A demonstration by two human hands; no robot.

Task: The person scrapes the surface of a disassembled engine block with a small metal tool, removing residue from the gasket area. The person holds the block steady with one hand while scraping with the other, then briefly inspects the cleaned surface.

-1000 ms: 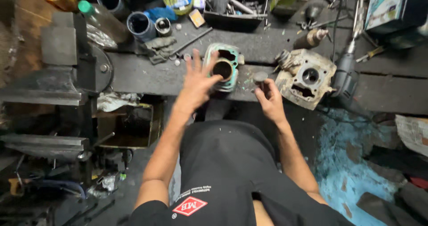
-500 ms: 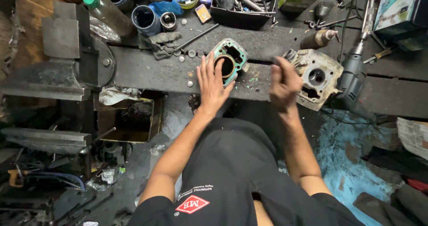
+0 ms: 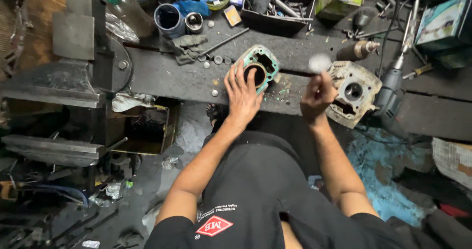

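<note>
Hands at my workbench (image 3: 162, 77) — left hand (image 3: 243, 94) spread flat on the engine cylinder (image 3: 259, 67), right hand (image 3: 317, 95) clenched round a pale blurred object (image 3: 320, 62); a slip could knock that cylinder off the edge.

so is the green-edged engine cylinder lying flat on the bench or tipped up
Lying flat. The engine cylinder rests on the dark workbench with its round bore facing up at the camera, and the left hand presses on its near edge.

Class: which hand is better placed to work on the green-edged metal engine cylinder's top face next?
Probably the right hand: it hovers free, pinching something small and blurred, while the left hand steadies the green-edged metal engine cylinder.
</note>
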